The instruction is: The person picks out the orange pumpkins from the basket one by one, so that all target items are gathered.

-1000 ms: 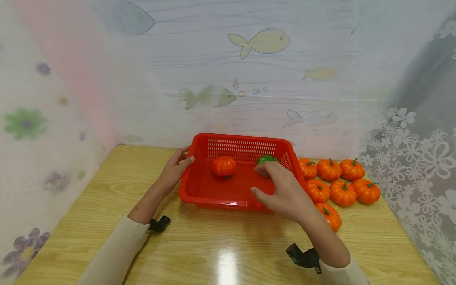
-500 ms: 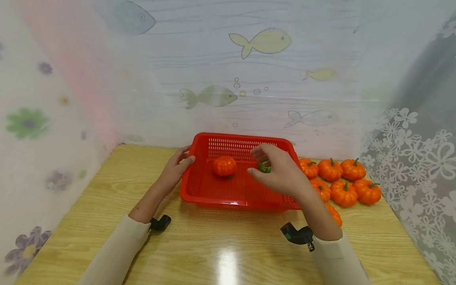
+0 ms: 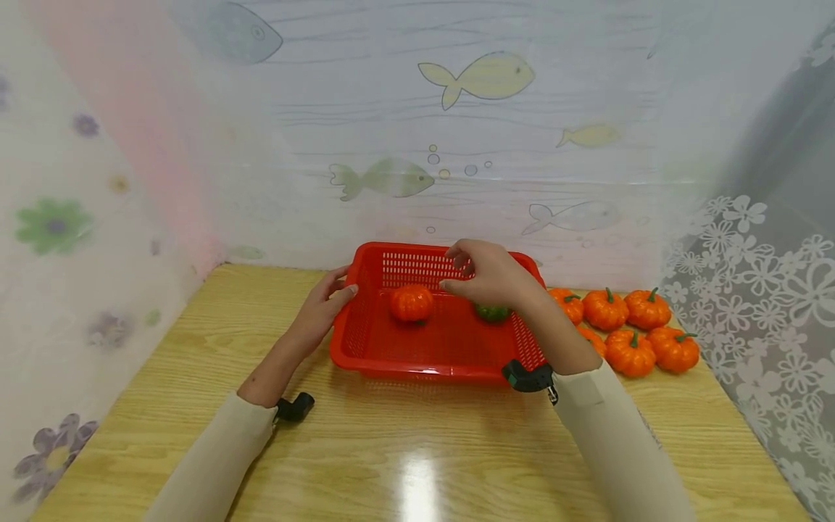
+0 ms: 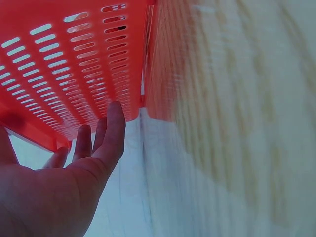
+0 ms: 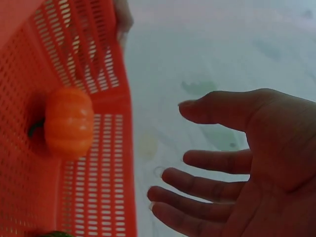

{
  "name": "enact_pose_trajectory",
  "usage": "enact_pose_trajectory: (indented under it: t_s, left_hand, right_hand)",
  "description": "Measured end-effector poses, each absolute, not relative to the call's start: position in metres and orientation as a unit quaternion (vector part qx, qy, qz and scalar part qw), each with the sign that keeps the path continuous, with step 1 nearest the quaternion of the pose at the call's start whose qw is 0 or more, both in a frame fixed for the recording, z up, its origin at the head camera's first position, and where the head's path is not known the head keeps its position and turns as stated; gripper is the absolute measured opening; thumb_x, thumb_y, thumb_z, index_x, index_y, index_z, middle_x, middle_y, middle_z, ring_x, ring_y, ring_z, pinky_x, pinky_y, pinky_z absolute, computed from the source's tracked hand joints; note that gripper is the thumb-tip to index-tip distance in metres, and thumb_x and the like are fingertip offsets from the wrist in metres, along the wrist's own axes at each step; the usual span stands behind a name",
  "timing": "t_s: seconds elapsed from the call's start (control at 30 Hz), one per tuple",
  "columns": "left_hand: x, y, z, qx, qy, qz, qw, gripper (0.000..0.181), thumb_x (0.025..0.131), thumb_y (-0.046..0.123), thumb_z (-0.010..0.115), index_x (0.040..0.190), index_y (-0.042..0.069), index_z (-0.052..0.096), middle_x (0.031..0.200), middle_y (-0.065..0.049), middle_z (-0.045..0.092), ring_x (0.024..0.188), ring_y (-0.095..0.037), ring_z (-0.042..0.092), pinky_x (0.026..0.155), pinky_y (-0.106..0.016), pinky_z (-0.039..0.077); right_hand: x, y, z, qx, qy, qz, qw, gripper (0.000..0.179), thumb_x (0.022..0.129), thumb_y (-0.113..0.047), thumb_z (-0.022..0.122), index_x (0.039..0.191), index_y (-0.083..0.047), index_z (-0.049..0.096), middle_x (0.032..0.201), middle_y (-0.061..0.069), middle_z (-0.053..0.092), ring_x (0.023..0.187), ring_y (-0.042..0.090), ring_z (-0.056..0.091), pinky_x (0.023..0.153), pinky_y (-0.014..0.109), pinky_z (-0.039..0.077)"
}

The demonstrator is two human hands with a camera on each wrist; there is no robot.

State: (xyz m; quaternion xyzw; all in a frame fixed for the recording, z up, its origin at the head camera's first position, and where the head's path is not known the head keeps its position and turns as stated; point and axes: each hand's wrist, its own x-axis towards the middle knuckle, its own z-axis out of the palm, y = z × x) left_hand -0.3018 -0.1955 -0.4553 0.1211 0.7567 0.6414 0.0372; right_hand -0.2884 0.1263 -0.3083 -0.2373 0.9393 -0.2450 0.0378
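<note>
A red plastic basket (image 3: 424, 373) with slotted walls stands on the table. Inside it lie a small orange pumpkin (image 3: 412, 303), left of the middle, and a small green pumpkin-like thing (image 3: 491, 312), partly hidden by my right hand. My left hand (image 3: 320, 310) holds the basket's left side, its thumb at the rim; the left wrist view shows the fingers (image 4: 114, 126) along the outer slotted wall. Over the right half of the basket hovers my right hand (image 3: 488, 274), fingers spread and loosely bent, holding nothing. In the right wrist view it is apart from the rim.
Several orange pumpkins (image 3: 629, 354) with green stems stand grouped on the wooden table (image 3: 365, 449), right of the basket; my right forearm hides some. A wall covering with fish prints (image 3: 476, 167) rises behind the table. Both wrists carry black camera mounts (image 3: 528, 377).
My right hand has risen and moved away toward the back and slightly left, leaving the green thing in the basket. My left hand and the basket have stayed put.
</note>
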Motion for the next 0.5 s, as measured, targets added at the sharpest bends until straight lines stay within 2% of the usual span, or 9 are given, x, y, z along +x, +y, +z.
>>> enact_pose_trajectory:
  t_s: [0.27, 0.5]
  left_hand:
    - [-0.299, -0.195, -0.454, 0.123, 0.759, 0.639, 0.035, 0.062, 0.112, 0.034, 0.054, 0.166, 0.015, 0.032, 0.146, -0.023, 0.051, 0.124, -0.039, 0.061, 0.089, -0.031, 0.061]
    - [-0.295, -0.195, -0.453, 0.128, 0.759, 0.638, 0.036, 0.063, 0.112, 0.032, 0.054, 0.167, 0.014, 0.031, 0.146, -0.025, 0.050, 0.127, -0.043, 0.060, 0.092, -0.036, 0.061]
  right_hand:
    - [-0.314, 0.112, -0.318, -0.220, 0.945, -0.223, 0.097, 0.065, 0.092, -0.036, 0.081, 0.140, 0.001, 0.060, 0.134, 0.019, 0.066, 0.122, 0.035, 0.061, 0.103, 0.050, 0.055]
    - [-0.329, 0.094, -0.338, -0.203, 0.951, -0.188, 0.138, 0.078, 0.090, -0.043, 0.083, 0.147, 0.001, 0.056, 0.131, 0.017, 0.066, 0.116, 0.032, 0.060, 0.104, 0.046, 0.054]
